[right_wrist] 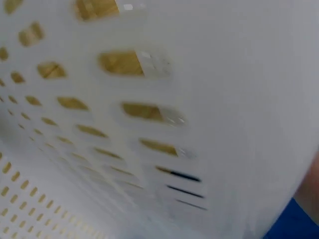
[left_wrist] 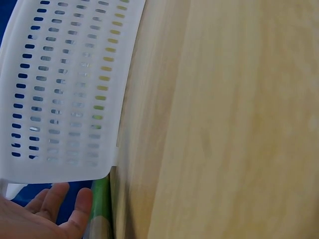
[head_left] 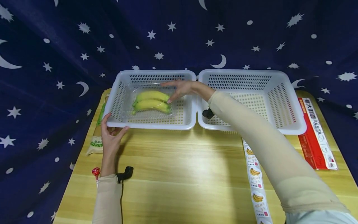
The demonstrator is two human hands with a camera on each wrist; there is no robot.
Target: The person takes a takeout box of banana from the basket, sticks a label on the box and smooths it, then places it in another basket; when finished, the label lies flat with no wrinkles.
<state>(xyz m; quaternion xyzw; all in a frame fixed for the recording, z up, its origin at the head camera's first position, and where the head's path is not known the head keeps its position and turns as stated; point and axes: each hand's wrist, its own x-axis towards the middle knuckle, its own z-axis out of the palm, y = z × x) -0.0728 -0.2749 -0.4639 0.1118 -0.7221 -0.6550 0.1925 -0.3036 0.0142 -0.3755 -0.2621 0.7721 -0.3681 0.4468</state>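
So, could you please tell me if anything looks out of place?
Nothing looks spilled or damaged, though the lollipop seems odd, lying loose by the left sleeve while the bananas sit in a white basket.

Red and white packet (head_left: 316, 133) along the right edge of the wooden worktop (head_left: 181, 174): large Chinese characters, 意大利面, then "PASTA" in capitals; fainter marks follow, too unclear to read. Bag (head_left: 95, 143) at the left edge, partly under the left white basket (head_left: 156, 126): green capitals, partly hidden, seemingly "ARMAT". Strip of banana stickers (head_left: 255, 180), running to the near edge right of centre: repeated Chinese lettering beside small red squares, too small to read.
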